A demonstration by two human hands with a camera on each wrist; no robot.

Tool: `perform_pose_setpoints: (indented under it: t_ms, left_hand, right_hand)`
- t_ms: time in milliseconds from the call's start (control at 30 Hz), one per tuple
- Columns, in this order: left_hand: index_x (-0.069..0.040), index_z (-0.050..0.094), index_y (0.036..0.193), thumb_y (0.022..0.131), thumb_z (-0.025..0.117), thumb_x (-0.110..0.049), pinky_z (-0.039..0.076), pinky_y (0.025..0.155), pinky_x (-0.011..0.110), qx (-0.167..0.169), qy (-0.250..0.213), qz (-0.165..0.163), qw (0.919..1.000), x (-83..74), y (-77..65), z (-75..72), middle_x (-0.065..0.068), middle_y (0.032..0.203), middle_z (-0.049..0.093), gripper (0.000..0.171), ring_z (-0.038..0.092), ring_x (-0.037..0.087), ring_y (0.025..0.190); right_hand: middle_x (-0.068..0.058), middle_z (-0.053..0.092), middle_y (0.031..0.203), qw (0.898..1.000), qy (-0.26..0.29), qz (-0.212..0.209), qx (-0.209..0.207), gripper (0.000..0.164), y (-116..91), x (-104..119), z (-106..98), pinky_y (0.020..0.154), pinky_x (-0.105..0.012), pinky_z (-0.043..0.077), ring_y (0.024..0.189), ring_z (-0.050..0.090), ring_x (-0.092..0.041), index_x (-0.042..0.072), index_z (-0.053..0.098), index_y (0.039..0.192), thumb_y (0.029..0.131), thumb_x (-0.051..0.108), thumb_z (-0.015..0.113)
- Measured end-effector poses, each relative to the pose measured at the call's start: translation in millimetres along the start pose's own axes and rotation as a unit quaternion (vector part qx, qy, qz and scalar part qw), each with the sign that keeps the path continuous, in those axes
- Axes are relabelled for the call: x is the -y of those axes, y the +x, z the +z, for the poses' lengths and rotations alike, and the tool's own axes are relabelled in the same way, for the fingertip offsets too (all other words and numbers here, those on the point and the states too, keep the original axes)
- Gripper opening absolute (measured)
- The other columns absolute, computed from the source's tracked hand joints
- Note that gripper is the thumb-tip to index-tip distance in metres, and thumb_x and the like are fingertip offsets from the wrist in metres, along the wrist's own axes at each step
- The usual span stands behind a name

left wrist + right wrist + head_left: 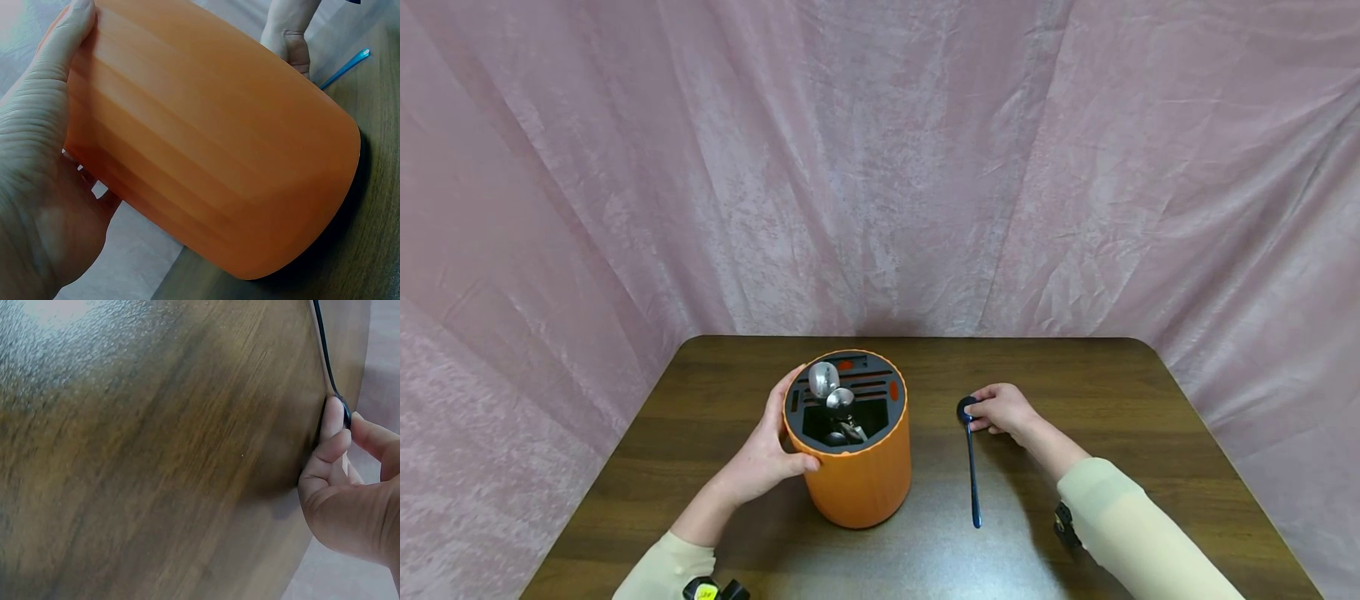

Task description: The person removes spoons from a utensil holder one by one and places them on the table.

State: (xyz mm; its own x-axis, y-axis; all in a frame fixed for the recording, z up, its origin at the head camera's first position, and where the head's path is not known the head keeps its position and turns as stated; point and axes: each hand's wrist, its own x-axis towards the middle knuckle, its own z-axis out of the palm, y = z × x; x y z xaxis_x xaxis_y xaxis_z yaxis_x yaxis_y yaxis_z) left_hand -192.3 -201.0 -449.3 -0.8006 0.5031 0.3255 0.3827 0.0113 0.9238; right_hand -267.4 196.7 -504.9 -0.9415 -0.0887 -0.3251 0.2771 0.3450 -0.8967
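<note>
An orange utensil holder point(859, 483) with a dark slotted insert stands on the table, and several metal spoons point(823, 379) stick up from its big opening. My left hand point(767, 454) grips its left side near the rim, thumb at the front and fingers around the back. In the left wrist view the holder point(212, 137) fills most of the frame beside that hand point(44, 156). To the right is a dark blue long-handled spoon point(973, 475), its handle pointing toward me. My right hand point(1003, 410) pinches the spoon by its bowl; the right wrist view shows the fingertips point(335, 412) against it.
The brown wooden table point(1097, 400) has rounded far corners. A pink curtain point(880, 167) hangs right behind its far edge and along both sides. Light glares off the tabletop near the front.
</note>
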Motion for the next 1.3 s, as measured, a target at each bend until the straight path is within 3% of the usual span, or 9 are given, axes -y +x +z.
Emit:
perform_pose_setpoints:
  t_ms: [333, 733, 1300]
  left_hand:
    - [-0.028, 0.01, 0.163, 0.079, 0.086, -0.051, 0.031, 0.113, 0.025, 0.0, 0.001, -0.001, 1.0, 0.1, -0.4, -0.4, 0.004, 0.163, 0.027, 0.115, 0.033, 0.027, 0.143]
    - [-0.027, 0.01, 0.163, 0.079, 0.084, -0.053, 0.031, 0.112, 0.026, -0.002, 0.002, 0.001, 1.0, 1.8, -0.6, -0.8, 0.005, 0.163, 0.026, 0.115, 0.033, 0.027, 0.143]
    - [-0.028, 0.01, 0.163, 0.079, 0.084, -0.053, 0.032, 0.113, 0.025, -0.001, 0.004, -0.002, 1.0, 1.5, -0.7, 0.1, 0.004, 0.162, 0.026, 0.115, 0.033, 0.028, 0.143]
  right_hand:
    - [-0.022, 0.073, 0.092, 1.0, -0.004, 0.001, -0.009, 0.038, 0.6, -2.3, -1.1, 0.055, -0.027, 0.054, 0.069, 0.074, -0.021, -0.014, 0.054, 0.126, 0.095, 0.001, 0.071]
    - [-0.017, 0.073, 0.08, 0.999, -0.04, -0.016, -0.029, 0.031, -3.1, -3.8, -0.2, 0.05, -0.024, 0.05, 0.063, 0.073, -0.022, -0.011, 0.055, 0.115, 0.094, 0.003, 0.072]
    - [-0.019, 0.072, 0.088, 0.996, -0.048, -0.059, -0.046, 0.039, -8.5, 3.3, -8.0, 0.05, -0.026, 0.046, 0.062, 0.071, -0.021, -0.014, 0.052, 0.123, 0.094, 0.007, 0.07]
